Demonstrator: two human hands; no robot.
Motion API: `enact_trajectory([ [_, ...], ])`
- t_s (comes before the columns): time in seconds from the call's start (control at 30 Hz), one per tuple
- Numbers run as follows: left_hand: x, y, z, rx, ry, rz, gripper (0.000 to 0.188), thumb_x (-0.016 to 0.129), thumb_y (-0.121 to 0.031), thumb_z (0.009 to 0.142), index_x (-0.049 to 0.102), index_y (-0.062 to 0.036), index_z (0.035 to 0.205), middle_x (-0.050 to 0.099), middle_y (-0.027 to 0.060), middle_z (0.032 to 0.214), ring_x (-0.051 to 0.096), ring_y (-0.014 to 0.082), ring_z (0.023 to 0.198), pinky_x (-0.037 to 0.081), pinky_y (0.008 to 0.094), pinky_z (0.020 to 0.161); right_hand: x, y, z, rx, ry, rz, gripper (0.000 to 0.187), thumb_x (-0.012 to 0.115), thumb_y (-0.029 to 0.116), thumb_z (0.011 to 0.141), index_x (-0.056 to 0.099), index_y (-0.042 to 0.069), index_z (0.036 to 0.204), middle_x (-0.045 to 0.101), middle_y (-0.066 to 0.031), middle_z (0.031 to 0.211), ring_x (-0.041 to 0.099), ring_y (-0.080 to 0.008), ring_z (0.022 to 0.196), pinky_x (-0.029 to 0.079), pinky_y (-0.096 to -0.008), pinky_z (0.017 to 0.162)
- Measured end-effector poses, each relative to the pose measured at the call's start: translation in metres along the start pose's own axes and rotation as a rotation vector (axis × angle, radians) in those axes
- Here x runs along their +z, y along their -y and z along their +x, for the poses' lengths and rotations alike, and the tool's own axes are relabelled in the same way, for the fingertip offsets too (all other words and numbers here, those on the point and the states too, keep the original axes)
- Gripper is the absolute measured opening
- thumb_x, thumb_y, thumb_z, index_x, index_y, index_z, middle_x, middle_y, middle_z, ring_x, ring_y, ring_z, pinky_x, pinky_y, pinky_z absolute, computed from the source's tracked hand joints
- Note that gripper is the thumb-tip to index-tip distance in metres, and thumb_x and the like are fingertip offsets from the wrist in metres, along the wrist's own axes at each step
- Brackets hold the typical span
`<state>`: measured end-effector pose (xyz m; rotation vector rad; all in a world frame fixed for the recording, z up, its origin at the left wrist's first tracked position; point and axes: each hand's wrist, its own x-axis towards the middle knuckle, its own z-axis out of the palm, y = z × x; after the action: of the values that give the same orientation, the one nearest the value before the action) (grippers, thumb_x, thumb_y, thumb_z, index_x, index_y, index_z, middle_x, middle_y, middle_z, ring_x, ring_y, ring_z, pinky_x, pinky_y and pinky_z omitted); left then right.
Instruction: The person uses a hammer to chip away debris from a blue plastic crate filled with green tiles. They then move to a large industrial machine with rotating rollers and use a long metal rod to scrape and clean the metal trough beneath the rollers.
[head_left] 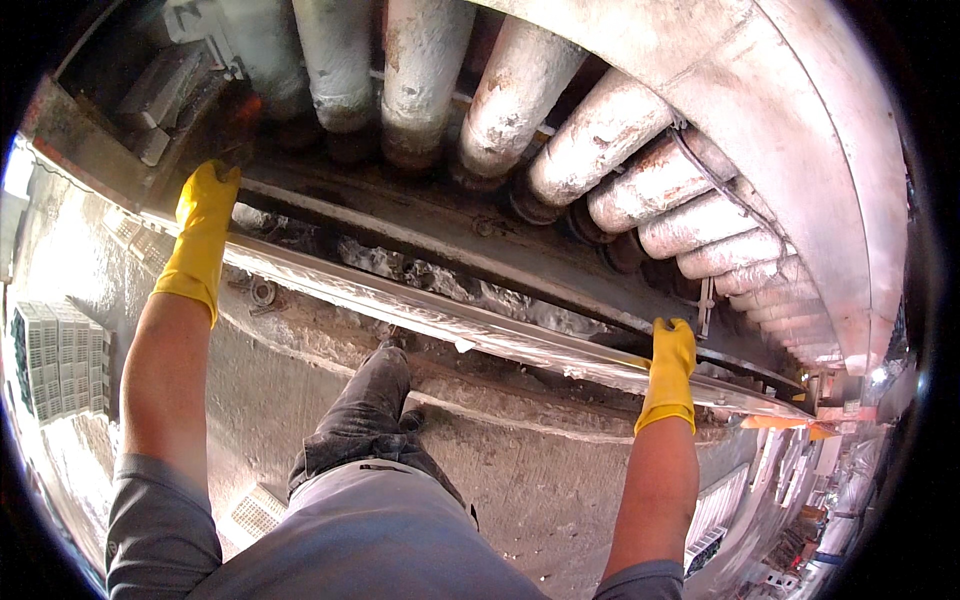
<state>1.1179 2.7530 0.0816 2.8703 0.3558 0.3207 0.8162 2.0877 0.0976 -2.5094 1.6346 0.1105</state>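
Both my hands wear yellow rubber gloves and reach forward, wide apart, over a long pale metal panel (430, 300). Beyond that panel runs a dark metal rail (430, 245), slanting from upper left to lower right. My left hand (208, 195) is closed at the rail's left part, its fingers curled over. Further right, my right hand (674, 345) is also closed at the rail, knuckles up. Fingertips of both hands are hidden from view. Between rail and panel, a narrow gap shows wet, lumpy grey material (400, 268).
Thick, frost-white cylinders (430, 80) stand in a curved row beyond the rail, under a broad pale metal rim (800, 120). Stacked white plastic crates (60, 360) are at left; another crate (255, 515) lies near my legs on the concrete floor (520, 480).
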Motion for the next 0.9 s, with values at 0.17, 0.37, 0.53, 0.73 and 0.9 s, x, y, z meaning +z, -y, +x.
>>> enact_trajectory([
  [0.17, -0.007, -0.015, -0.001, 0.001, 0.059, 0.01, 0.047, 0.068, -0.045, 0.088, 0.071, -0.0091, 0.119, 0.072, 0.0181, 0.116, 0.067, 0.0374, 0.113, 0.052, 0.0456, 0.095, 0.012, -0.01, 0.013, -0.008, -0.025, 0.041, 0.053, 0.067, 0.044, 0.091, 0.067, 0.006, 0.128, 0.07, -0.0212, 0.123, 0.068, -0.0373, 0.113, 0.053, -0.044, 0.095],
  [0.37, 0.002, 0.017, -0.018, 0.038, -0.006, -0.024, 0.045, 0.068, -0.045, 0.088, 0.072, -0.0094, 0.115, 0.073, 0.0171, 0.114, 0.067, 0.038, 0.111, 0.052, 0.0456, 0.094, 0.025, -0.033, 0.003, -0.02, -0.038, 0.028, 0.05, 0.068, 0.042, 0.092, 0.067, 0.01, 0.13, 0.071, -0.0171, 0.123, 0.072, -0.0344, 0.1, 0.063, -0.0417, 0.068],
  [0.53, -0.004, 0.033, -0.042, 0.005, 0.014, -0.069, 0.043, 0.068, -0.045, 0.088, 0.072, -0.0095, 0.113, 0.073, 0.0175, 0.111, 0.067, 0.0385, 0.109, 0.052, 0.0465, 0.093, 0.027, -0.053, -0.022, -0.032, -0.066, 0.027, 0.049, 0.067, 0.041, 0.093, 0.067, 0.01, 0.13, 0.071, -0.0173, 0.122, 0.073, -0.0341, 0.097, 0.063, -0.0403, 0.064],
  [0.73, -0.002, 0.056, -0.064, 0.042, -0.045, -0.04, 0.049, 0.069, -0.049, 0.09, 0.071, -0.0077, 0.117, 0.074, 0.0184, 0.111, 0.07, 0.0361, 0.106, 0.054, 0.0439, 0.091, 0.03, -0.072, -0.048, 0.002, -0.04, 0.178, 0.046, 0.067, 0.037, 0.094, 0.066, 0.008, 0.13, 0.071, -0.018, 0.119, 0.072, -0.032, 0.09, 0.062, -0.0404, 0.055],
  [0.9, -0.006, 0.064, -0.07, 0.014, -0.042, -0.085, 0.043, 0.07, -0.046, 0.087, 0.072, -0.0099, 0.111, 0.074, 0.0177, 0.109, 0.068, 0.0387, 0.107, 0.053, 0.0466, 0.091, 0.014, -0.054, -0.079, 0.073, 0.027, 0.328, 0.047, 0.067, 0.036, 0.094, 0.065, 0.007, 0.131, 0.071, -0.0167, 0.116, 0.071, -0.0302, 0.086, 0.06, -0.0387, 0.052],
])
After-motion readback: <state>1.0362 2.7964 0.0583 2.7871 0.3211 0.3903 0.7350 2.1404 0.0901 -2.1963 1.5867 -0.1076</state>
